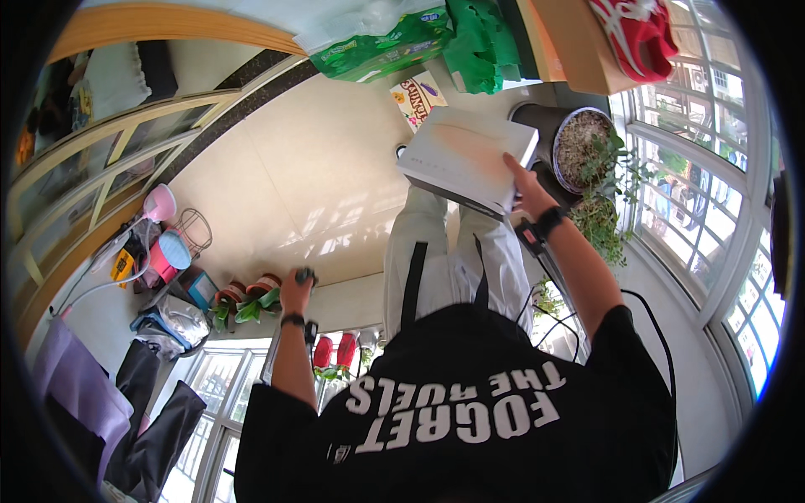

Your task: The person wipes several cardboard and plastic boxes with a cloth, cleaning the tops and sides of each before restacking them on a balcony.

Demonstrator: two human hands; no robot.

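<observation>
My right hand grips the right edge of a flat white cardboard box. The box is tilted in front of my legs, its pale face up and a dark band along its lower side. Out to the left, my left hand is closed around a small dark object, too small to name. It is well apart from the box, near potted plants with broad green leaves. Each wrist wears a black strap, and a cable runs from the right one.
A large dark plant pot stands right of the box, by the barred windows. Beyond the box lie a printed carton, green plastic packs and a red shoe on a cardboard box. A pink lamp stands left, by a glass-panelled partition.
</observation>
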